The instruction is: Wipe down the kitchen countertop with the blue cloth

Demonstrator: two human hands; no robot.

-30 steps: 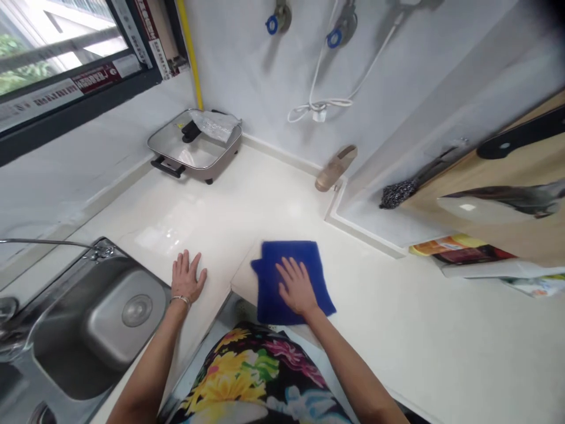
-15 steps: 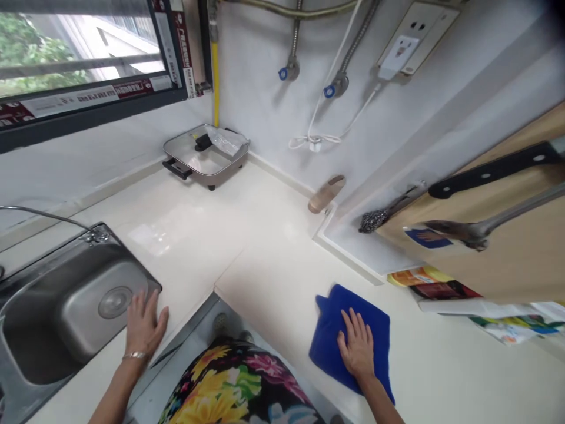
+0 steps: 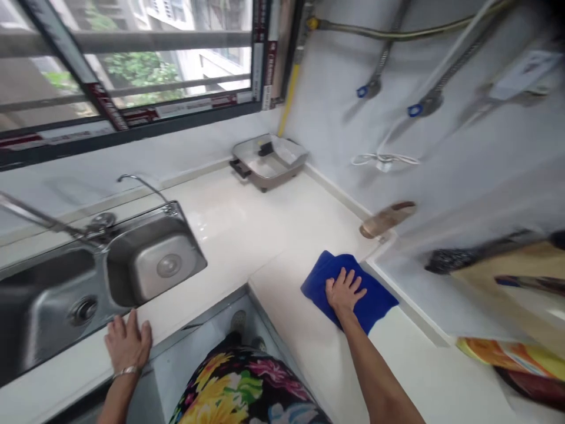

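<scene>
My right hand (image 3: 344, 290) lies flat with fingers spread on a blue cloth (image 3: 373, 297), pressing it on the cream countertop (image 3: 247, 229) close to the raised white ledge by the wall. My left hand (image 3: 128, 344) rests palm down, fingers apart, on the counter's front edge just in front of the steel sink (image 3: 150, 268). It holds nothing; a thin bracelet shows at the wrist.
An electric pan with a glass lid (image 3: 269, 162) stands in the far corner. A tan object (image 3: 386, 218) lies near the wall. A faucet (image 3: 145, 187) arches over the sink. A dark brush (image 3: 459, 259), a wooden board (image 3: 521, 277) and coloured packets (image 3: 516, 359) are at right.
The right hand has slid the blue cloth away from me toward the wall ledge. The left hand moved leftward along the counter edge beside the sink. The view swung left and is blurred.
</scene>
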